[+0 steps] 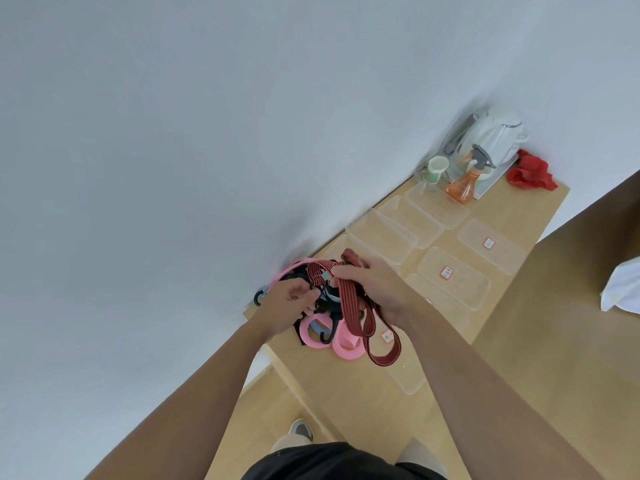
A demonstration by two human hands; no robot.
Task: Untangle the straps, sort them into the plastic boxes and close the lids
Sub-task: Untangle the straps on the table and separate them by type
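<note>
Gripping the red striped strap, the right hand has its fingers curled round the band, whose long loops hang from the palm toward five o'clock and dangle over the wooden table. Just at nine o'clock from it, the left hand has its fingers bent into the tangle, pinching a dark cord there. Both hands work at the table's near end, close to the white wall. Pink straps curl out beneath the hands at six o'clock, with a black hook among them. From the tangle toward two o'clock runs a row of clear plastic boxes, standing open along the wall. Beside them, toward three o'clock, lie flat clear lids with small red labels. At the table's far end, at two o'clock, stand a white kettle, an orange spray bottle and a pale cup, with a crumpled red cloth just beside the kettle.
</note>
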